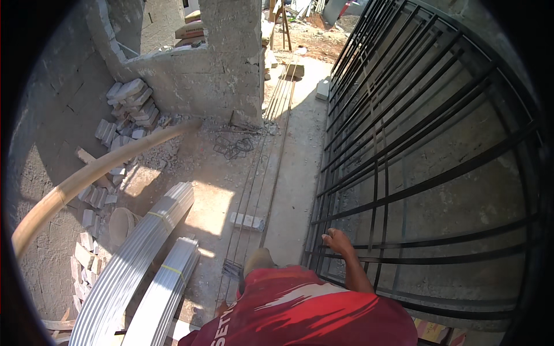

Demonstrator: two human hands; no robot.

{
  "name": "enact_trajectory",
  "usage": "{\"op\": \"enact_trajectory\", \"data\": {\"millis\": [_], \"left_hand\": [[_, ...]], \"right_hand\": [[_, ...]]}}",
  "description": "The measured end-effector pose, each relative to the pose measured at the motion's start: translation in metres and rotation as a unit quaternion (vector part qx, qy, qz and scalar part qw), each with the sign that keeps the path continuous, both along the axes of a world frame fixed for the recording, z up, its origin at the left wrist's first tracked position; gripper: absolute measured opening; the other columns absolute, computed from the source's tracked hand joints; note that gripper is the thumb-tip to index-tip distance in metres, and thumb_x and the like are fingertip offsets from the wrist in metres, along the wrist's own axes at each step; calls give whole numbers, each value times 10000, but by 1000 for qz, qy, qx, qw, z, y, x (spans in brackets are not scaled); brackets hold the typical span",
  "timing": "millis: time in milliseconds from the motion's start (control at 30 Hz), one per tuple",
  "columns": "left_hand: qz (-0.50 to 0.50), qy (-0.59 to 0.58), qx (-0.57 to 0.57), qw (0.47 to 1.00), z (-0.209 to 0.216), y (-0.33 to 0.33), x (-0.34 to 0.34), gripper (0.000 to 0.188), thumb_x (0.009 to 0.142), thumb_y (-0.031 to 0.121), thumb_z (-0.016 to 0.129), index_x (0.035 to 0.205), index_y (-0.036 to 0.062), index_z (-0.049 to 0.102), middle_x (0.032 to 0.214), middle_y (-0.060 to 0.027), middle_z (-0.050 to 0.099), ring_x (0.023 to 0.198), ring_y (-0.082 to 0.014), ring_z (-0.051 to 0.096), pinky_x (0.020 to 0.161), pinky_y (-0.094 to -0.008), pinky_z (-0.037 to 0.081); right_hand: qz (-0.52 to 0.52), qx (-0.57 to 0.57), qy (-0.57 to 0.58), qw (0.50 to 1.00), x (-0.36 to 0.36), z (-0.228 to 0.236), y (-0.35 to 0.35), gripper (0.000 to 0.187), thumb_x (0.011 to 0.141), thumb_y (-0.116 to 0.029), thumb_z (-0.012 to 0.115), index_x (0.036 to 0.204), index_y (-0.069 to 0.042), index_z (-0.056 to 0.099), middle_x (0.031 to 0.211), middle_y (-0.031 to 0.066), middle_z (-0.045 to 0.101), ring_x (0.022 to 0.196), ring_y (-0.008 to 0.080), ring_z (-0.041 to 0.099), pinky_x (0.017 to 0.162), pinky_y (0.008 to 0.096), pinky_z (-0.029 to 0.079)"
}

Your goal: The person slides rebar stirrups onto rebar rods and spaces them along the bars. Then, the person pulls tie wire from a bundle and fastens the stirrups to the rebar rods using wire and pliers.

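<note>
My right hand [338,241] is curled closed beside the lower bars of a large black metal grille [404,199], which leans along the wall on the right. Whether its fingers wrap a bar or something thin is hidden. Of my left hand [221,308] only a small patch of skin seems to show at the left edge of my red shirt, low in the view. Its fingers are hidden. Long thin rods [254,173] lie on the floor ahead of me, with a pale block [248,222] across them.
At left, two bundles of silvery metal profiles [130,262] [164,294] lie bound with yellow ties. A bamboo pole [107,161] slants over broken blocks [134,101] stacked by the wall. Tangled wire [234,147] lies near the wall's corner. A bucket [122,225] stands by the profiles.
</note>
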State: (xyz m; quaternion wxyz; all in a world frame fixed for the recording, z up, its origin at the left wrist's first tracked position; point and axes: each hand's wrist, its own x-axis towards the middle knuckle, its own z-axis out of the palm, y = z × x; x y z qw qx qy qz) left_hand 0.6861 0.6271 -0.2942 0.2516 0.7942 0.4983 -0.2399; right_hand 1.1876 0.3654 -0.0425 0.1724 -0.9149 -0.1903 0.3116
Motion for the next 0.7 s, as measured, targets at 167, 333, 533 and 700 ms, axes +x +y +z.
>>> {"op": "enact_trajectory", "data": {"millis": [167,333,533,700], "left_hand": [[288,-128,-85,945,91,52,103,480,911,424,398,1028,-10,569,919,-211,618,823,-345,611,676,-454,475],[474,-138,-87,865,79,107,203,541,921,426,361,1031,-59,573,902,-240,617,796,-363,608,647,-466,479],[518,-176,-141,825,58,129,343,474,905,425,417,981,-14,580,847,-181,575,683,-265,558,630,-395,479],[401,-265,-229,846,97,145,477,349,861,398,519,809,54,552,658,-48,447,585,-184,440,512,-373,390]], "right_hand": [[-41,30,11,999,22,-22,8,525,833,-344,593,1166,60,551,1091,275,598,1067,358,578,892,396,450],[-30,13,81,996,62,-33,16,553,831,-352,596,1194,61,535,1132,278,580,1095,357,563,912,384,443],[-83,-46,144,985,123,-88,-37,473,854,-392,561,1122,-4,589,1082,215,614,1037,357,580,889,421,437],[-316,53,414,852,150,-89,-36,431,852,-417,562,1077,-50,575,943,166,588,964,284,582,795,437,450]]}}
